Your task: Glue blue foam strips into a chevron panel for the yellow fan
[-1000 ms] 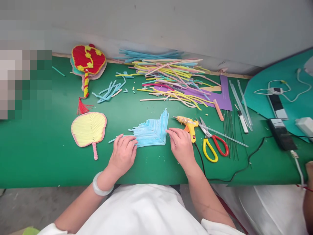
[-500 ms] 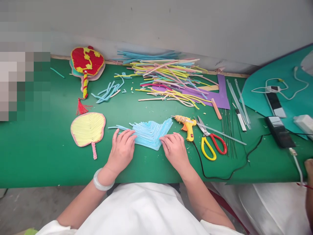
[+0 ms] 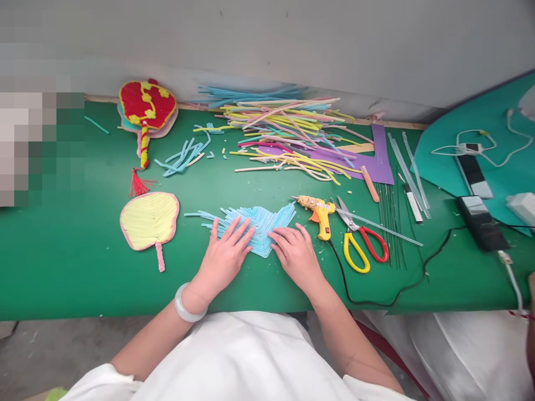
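Observation:
A light-blue panel of pipe cleaners [image 3: 261, 217], laid side by side in nested V shapes, lies flat on the green table. Across its left part my left hand [image 3: 228, 248] rests with fingers spread. My right hand [image 3: 295, 250] lies on the lower right edge of the panel, its fingers stretched out and pointing left. Neither hand grips anything. Loose blue ends stick out to the left of the panel. Close by on the right, a yellow glue gun [image 3: 317, 213] lies on its side, its nozzle near the panel's upper right tip.
Scissors [image 3: 361, 239] with red and yellow handles lie right of the glue gun, whose black cord [image 3: 376, 303] runs rightward. A yellow fan shape [image 3: 149, 221] and a red fan [image 3: 147, 103] lie left. Behind is a pile of pipe cleaners [image 3: 288, 122]. A power bank [image 3: 480, 223] sits right.
My left hand has moved right, from the panel's left edge onto its surface, with the fingers spreading. The right hand has shifted slightly left over the edge.

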Motion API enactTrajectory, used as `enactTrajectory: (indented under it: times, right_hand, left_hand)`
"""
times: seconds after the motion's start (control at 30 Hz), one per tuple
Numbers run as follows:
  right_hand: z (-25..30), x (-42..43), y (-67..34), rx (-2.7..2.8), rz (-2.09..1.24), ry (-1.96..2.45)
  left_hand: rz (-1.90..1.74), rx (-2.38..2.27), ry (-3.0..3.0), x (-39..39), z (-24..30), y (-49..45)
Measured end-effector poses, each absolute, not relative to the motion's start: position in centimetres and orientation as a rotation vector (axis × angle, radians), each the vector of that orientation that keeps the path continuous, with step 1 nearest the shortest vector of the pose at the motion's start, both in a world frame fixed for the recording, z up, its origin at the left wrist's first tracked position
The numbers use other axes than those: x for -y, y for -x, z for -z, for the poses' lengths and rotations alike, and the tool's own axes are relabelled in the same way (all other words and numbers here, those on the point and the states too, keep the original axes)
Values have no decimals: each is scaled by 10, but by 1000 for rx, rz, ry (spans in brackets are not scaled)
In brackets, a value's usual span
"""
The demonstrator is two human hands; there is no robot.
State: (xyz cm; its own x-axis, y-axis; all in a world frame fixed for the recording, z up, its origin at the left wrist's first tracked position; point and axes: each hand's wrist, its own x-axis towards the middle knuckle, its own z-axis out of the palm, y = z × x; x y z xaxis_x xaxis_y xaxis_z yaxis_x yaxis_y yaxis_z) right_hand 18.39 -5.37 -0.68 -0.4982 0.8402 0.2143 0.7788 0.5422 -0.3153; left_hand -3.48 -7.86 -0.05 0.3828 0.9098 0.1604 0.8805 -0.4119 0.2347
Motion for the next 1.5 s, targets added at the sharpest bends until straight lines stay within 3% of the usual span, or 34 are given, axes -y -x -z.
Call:
enactTrajectory:
  times: [0.6,1.5]
  right_hand:
    - [3,59,-177,2570,-289,1345]
    - [9,69,-167,2554,-277,1432]
  left_hand:
    - [-267,-1436,-2577,72,-3,40]
    - [-266,-1567,-2513,78,4,30]
